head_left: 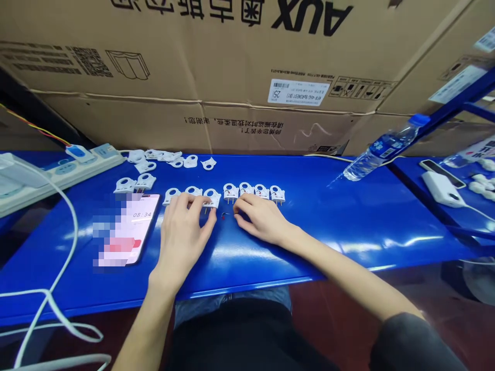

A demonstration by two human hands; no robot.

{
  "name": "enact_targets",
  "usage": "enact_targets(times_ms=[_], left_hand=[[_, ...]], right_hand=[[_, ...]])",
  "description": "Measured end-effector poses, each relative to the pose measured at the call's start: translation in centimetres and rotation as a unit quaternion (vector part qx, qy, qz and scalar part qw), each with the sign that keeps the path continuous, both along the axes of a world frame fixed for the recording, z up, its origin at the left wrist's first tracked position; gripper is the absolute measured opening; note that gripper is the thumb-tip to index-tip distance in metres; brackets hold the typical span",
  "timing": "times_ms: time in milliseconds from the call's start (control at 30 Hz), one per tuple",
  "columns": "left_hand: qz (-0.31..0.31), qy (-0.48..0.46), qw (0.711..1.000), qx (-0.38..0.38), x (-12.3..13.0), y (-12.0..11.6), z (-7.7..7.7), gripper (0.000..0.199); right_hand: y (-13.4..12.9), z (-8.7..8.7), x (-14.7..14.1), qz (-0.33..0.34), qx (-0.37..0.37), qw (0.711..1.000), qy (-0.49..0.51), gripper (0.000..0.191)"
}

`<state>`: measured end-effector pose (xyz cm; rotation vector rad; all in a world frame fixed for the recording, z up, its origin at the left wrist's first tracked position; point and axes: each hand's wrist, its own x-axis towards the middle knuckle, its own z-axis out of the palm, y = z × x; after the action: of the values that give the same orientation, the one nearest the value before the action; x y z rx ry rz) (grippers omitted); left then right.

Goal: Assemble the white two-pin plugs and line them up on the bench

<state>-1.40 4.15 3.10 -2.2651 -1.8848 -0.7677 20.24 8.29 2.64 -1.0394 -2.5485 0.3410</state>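
Dark shirt [247, 335] is closest to the camera, just off the near edge of a shiny blue tabletop [340, 221]. Going left to right: a white power strip [65, 181] at the far left, then a phone [141, 226] lying flat, with a pair of white pieces [146, 180] just beyond it and a scatter of loose ring parts [191, 161] further back.

Next is the left hand [183, 221], thumb and fingertips in a narrow pinch on a pronged white piece [212, 197], the rightmost of a short row in the middle. Looks like light, stiff plastic to me, so barely any weight, but probably a bit slick. I'd grip it by the sides of the body and leave the thin prongs alone, since those could bend.

Just right of it sits a tiny red-and-dark bit [223, 216], too small to make out, likely fiddly and easy to lose. Fingertips only, imo. The right hand [261, 216] is curled with its fingertips close together beside it; can't tell if they've got anything. Behind that hand, a row of four similar pieces [277, 194], then a leaning water bottle [381, 148] far right.
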Motion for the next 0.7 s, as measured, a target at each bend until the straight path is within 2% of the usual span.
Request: enact_targets(times_ms=[367,533,700], left_hand=[[0.002,0.08,0.997,-0.02,-0.2,3.9,0.2,0.026],[-0.012,0.096,0.995,-0.026,-0.1,4.7,-0.6,0.026],[-0.012,0.104,0.994,-0.027,0.2,4.8,-1.1,0.027]], right_hand=[[-0.3,-0.2,-0.1,0.009,-0.002,1.0,0.009,0.011],[-0.3,-0.4,-0.1,0.015,-0.014,1.0,-0.005,0.013],[-0.3,-0.4,-0.1,0.017,0.007,1.0,-0.015,0.016]])
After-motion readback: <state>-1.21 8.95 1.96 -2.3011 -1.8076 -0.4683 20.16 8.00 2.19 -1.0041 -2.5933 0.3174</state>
